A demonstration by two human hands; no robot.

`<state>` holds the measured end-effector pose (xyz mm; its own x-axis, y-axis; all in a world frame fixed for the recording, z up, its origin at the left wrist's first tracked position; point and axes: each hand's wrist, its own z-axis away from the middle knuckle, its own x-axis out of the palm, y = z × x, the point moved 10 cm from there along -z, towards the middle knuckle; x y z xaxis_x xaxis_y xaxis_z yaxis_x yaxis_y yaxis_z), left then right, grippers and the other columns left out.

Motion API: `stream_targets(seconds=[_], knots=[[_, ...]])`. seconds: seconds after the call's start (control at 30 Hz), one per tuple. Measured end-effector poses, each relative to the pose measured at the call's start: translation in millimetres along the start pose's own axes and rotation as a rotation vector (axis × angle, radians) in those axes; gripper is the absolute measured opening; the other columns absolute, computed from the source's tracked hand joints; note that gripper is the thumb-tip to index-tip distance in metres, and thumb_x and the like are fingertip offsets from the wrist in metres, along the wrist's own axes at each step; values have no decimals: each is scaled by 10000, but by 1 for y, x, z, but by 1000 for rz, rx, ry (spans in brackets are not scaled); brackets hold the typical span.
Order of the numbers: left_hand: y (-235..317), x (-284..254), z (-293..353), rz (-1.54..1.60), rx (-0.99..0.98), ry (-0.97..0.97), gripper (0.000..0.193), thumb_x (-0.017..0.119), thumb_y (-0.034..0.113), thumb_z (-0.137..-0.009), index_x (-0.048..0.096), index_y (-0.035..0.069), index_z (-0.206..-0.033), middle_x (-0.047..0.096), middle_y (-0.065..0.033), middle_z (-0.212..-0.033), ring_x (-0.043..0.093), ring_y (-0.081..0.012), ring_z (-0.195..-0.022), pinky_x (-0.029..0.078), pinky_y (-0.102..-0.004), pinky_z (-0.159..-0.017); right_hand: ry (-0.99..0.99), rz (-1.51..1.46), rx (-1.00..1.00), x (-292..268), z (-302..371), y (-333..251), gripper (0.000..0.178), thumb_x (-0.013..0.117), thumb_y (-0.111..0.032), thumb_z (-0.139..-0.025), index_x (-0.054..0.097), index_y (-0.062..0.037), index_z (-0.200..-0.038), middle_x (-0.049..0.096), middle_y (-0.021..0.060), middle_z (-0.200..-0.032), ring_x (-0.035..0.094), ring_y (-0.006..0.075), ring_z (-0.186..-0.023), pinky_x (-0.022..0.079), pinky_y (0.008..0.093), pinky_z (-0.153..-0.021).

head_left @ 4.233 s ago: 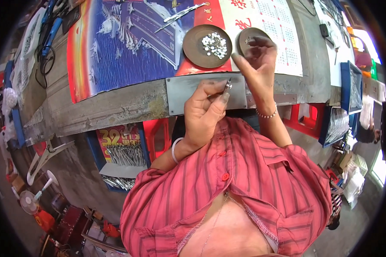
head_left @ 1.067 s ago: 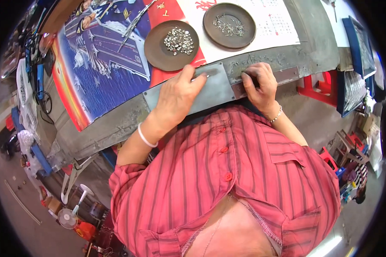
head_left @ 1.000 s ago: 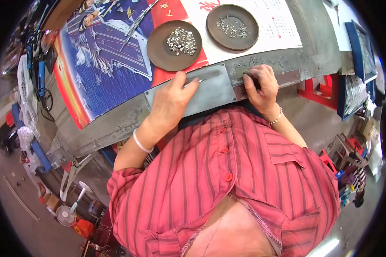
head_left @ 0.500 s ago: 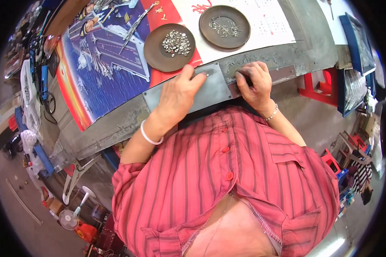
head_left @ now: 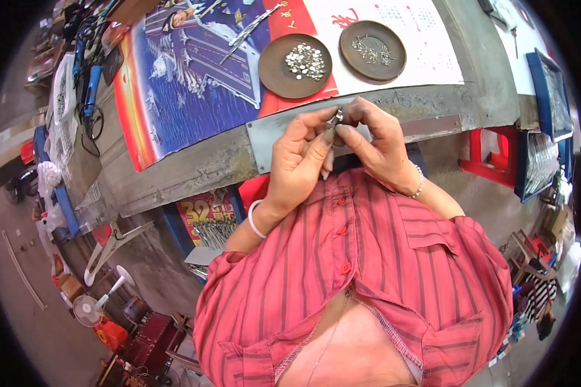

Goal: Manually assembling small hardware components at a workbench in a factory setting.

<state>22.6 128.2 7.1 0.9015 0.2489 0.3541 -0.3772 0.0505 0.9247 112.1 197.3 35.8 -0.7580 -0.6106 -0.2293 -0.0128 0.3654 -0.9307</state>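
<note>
Over the bench's near edge, the fingertips of my left hand [head_left: 303, 149] and my right hand [head_left: 376, 134] meet. Both are closed in a pinch on a small shiny metal piece [head_left: 339, 116], mostly covered by the fingers, so its kind is not clear. Under the hands lies a grey metal plate [head_left: 259, 147] fixed to the bench edge. Farther back, a round brown dish [head_left: 274, 72] holds small shiny round pieces [head_left: 305, 61]. To its right, a second brown dish [head_left: 351, 59] contains thin silver pin-like pieces [head_left: 373, 50].
A picture poster [head_left: 181, 119] and a printed white sheet [head_left: 429, 55] cover the worn bench top [head_left: 200, 174]. A thin silver tool [head_left: 255, 32] lies on the poster. Metal parts fill a tray [head_left: 213, 233] below the bench. A red stool [head_left: 474, 151] and blue trays [head_left: 542, 84] stand right.
My left hand has moved right from the metal plate to meet my right hand, and both now pinch the small metal piece. The whole view has shifted slightly, baring the tray below the bench.
</note>
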Motion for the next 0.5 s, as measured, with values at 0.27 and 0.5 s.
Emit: stream_targets(seconds=[0.27,0.5], knots=[[3,6,10,91,195,74,322,449,77,-974,393,54,-1290,565,7,-998,389,16,-644,274,-130,-530,127,407,-288,14,-8,-35,144,612,-105,-818,506,-13,-852,539,133,-756,525,335,-645,415,397,-613],[13,-4,20,16,379,233,301,436,70,-975,393,35,-1271,567,6,-989,402,10,-647,287,-132,-540,3,-122,194,24,-26,-7,114,566,-100,-872,551,5,-829,551,132,-660,576,259,-567,438,319,-520]])
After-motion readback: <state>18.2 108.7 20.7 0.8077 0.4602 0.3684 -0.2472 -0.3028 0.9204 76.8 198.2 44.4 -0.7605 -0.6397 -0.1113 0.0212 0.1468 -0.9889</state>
